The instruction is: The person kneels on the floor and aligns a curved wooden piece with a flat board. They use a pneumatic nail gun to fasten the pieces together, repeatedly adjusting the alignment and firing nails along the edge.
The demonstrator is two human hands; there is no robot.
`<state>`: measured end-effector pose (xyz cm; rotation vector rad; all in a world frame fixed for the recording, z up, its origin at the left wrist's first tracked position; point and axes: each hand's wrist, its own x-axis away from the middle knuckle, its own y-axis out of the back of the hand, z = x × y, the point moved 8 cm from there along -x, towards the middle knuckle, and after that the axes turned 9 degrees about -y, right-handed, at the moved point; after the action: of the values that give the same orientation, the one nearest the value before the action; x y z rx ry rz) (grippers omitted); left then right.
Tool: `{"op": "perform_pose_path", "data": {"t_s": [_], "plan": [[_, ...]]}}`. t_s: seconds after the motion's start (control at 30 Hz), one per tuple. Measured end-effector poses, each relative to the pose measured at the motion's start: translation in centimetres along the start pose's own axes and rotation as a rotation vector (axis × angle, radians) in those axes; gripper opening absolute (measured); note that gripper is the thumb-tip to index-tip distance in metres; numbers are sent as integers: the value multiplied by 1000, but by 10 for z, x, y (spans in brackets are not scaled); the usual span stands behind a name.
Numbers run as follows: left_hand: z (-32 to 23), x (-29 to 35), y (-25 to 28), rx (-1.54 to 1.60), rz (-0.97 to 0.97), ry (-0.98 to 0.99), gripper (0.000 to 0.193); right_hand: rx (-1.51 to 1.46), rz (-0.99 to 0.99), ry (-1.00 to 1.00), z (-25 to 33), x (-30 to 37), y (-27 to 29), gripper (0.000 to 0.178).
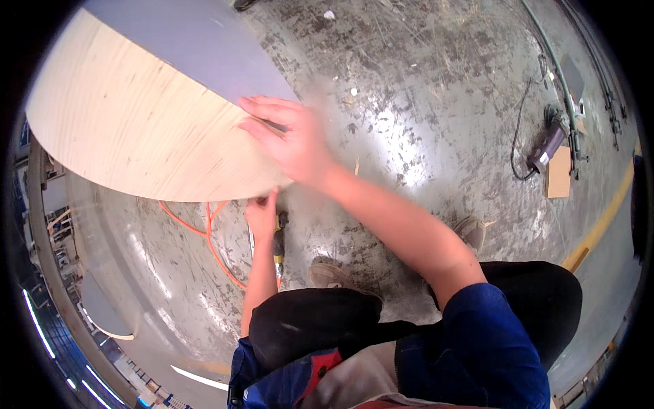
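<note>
A large pale wooden board (129,123) with a curved edge lies in front of me, and a grey sheet (191,48) covers its far part. My right hand (286,136) rests flat, fingers spread, on the board's near right edge where wood meets grey sheet. My left hand (262,215) is just below the board's edge, touching its rim from underneath, fingers curled. A dark and yellow tool (278,238) lies on the floor right beside my left hand; whether the hand grips it is unclear.
An orange cable (211,238) loops on the scratched concrete floor (422,88) under the board. At the right lie a power tool with black cord (548,146), a small wooden piece (558,174) and a green hose (555,65). A yellow floor line (603,225) runs at the right.
</note>
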<state>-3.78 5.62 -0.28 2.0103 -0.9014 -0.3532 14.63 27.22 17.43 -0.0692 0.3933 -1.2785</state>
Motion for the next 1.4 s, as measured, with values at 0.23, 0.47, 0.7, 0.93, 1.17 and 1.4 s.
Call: {"op": "perform_pose_path", "data": {"t_s": [0.23,0.47,0.7,0.93,1.17,1.4], "plan": [[-139,-23,185,290,-637,-663,57,9,-45,61,17,-4,-3,32],[-251,-116,301,513,-480,-769,55,-33,188,152,92,-91,-50,37],[-261,-106,307,345,-654,-842,54,-344,275,25,75,-103,-72,36],[-262,-102,304,155,-665,-846,57,-273,299,4,75,-98,-67,37],[-258,-102,306,102,-699,-847,60,-137,292,111,72,-94,-68,41],[-292,-114,335,-229,-847,-830,69,-113,330,136,73,-89,-65,46]]}}
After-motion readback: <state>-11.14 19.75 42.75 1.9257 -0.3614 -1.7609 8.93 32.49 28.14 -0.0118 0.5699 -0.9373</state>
